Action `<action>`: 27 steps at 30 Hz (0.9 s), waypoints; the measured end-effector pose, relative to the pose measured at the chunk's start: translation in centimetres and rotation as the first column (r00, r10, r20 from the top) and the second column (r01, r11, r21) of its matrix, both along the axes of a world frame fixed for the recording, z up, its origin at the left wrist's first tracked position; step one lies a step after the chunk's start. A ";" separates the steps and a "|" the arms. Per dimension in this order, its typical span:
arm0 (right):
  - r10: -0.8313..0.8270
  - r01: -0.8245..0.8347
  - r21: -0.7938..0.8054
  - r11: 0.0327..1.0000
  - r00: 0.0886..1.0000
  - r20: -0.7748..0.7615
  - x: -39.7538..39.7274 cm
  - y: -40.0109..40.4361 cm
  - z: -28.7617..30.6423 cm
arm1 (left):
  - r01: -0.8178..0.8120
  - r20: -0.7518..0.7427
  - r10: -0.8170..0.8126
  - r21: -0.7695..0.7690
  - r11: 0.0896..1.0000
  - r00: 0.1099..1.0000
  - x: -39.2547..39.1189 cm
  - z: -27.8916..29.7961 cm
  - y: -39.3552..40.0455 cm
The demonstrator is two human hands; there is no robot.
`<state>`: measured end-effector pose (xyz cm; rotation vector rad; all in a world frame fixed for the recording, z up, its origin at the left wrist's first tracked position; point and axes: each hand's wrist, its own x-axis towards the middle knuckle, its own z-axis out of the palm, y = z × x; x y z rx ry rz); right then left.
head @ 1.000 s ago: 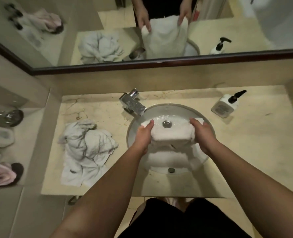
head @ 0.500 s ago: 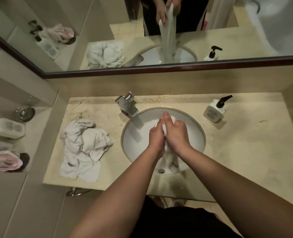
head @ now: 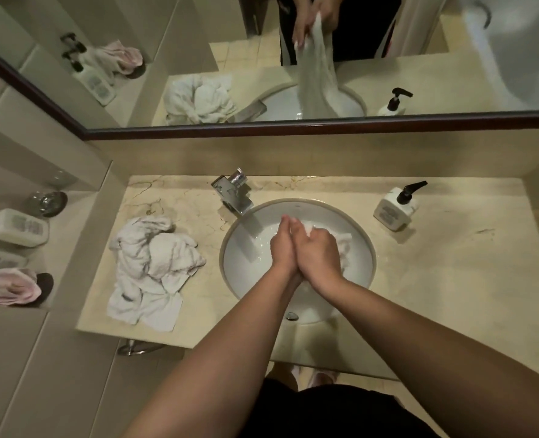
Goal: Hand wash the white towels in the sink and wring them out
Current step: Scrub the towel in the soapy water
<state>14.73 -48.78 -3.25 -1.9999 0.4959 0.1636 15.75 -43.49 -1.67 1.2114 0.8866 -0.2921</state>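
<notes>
Both hands, left hand (head: 283,248) and right hand (head: 317,249), now press together mid-frame, gripping the bunched white cotton towel (head: 344,248) over the round white basin (head: 236,267); a second ago it was stretched wide, so wringing looks begun.

Towel pile (head: 154,267) lies left of the sink (head: 230,245), faucet (head: 233,194) behind, soap bottle (head: 394,208) right.

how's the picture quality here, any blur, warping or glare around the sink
Head view: dim, warm light; the wide lens bows the mirror frame and counter edges. The left hand and right hand gripping the towel look slightly soft, and the faucet shows bright glints. The forearms nearest the camera are dark and underlit.
</notes>
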 end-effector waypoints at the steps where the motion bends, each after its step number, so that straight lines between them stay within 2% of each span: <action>1: -0.029 0.029 -0.026 0.999 1.000 0.010 0.7 -0.4 0.0 | 0.019 0.018 -0.019 -0.011 1.000 1.000 -0.1 0.0 -0.5; 3: -0.129 0.129 0.001 0.992 0.991 -0.018 2.2 -1.6 -0.1 | 0.088 0.034 -0.088 0.011 0.996 0.996 -0.2 0.0 -1.2; 6: -0.267 0.282 0.084 0.956 0.951 -0.155 3.2 -2.6 -0.3 | 0.129 0.050 -0.132 0.064 0.990 0.990 -0.1 0.6 -1.9; 11: -0.121 0.154 0.149 0.977 0.970 -0.209 0.4 0.6 -0.1 | 0.037 -0.021 -0.034 0.150 0.988 0.999 1.4 0.8 0.3; 13: -0.113 0.133 0.116 0.984 0.980 -0.164 0.3 0.9 -0.2 | 0.024 -0.034 -0.020 0.114 0.993 0.999 1.5 0.6 0.6; 15: -0.167 0.180 0.097 0.979 0.977 -0.134 1.6 0.0 -0.4 | 0.037 -0.024 -0.036 0.030 0.999 0.999 1.0 0.7 0.0; 19: -0.306 0.348 0.170 0.922 0.924 -0.232 3.4 -1.5 -0.6 | 0.117 0.010 -0.116 -0.004 0.993 0.993 0.1 0.6 -0.8; 24: -0.217 0.262 0.214 0.941 0.953 -0.209 1.5 0.8 0.8 | 0.064 -0.005 -0.064 0.119 0.991 0.998 1.6 1.0 0.8; 27: -0.126 0.156 0.185 0.970 0.978 -0.164 0.7 1.5 1.3 | 0.045 -0.028 -0.042 0.127 0.991 0.999 2.1 0.8 1.3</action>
